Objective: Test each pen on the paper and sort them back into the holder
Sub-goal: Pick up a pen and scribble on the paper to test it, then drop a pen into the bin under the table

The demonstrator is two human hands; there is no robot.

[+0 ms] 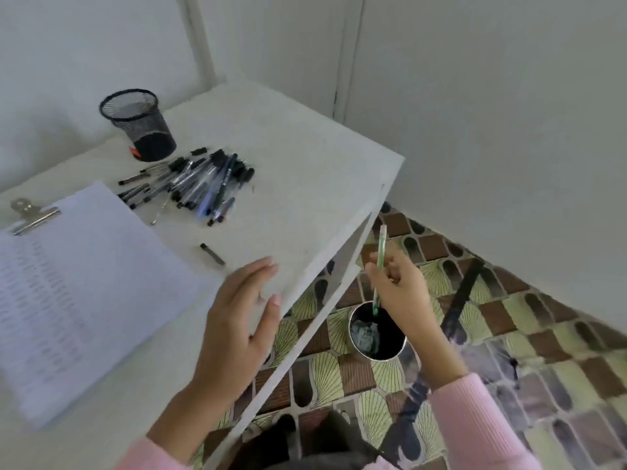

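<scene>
Pinches a green pen (pixel 382 245) in the right hand (pixel 402 295) over a bin (pixel 352 330) on the floor (pixel 529 337), spreads the left hand (pixel 237 320) flat at the table (pixel 305 154) edge, well apart from the mesh holder (pixel 139 125), and could miss the bin if letting go off-centre.

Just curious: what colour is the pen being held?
The pen is translucent green; head view shows it best.

Tabletop: a white tabletop (pixel 305 171) was set against the wall.
Far end: a black mesh holder (pixel 139 127) was stood upright.
Middle: a heap of pens (pixel 200 184) was spread just beside it; a short dark piece (pixel 212 254) was laid apart.
Left: paper (pixel 84 283) was held under a metal clip (pixel 32 215).
Floor: a round tin (pixel 376 334) was stood on the patterned floor (pixel 509 320).
</scene>
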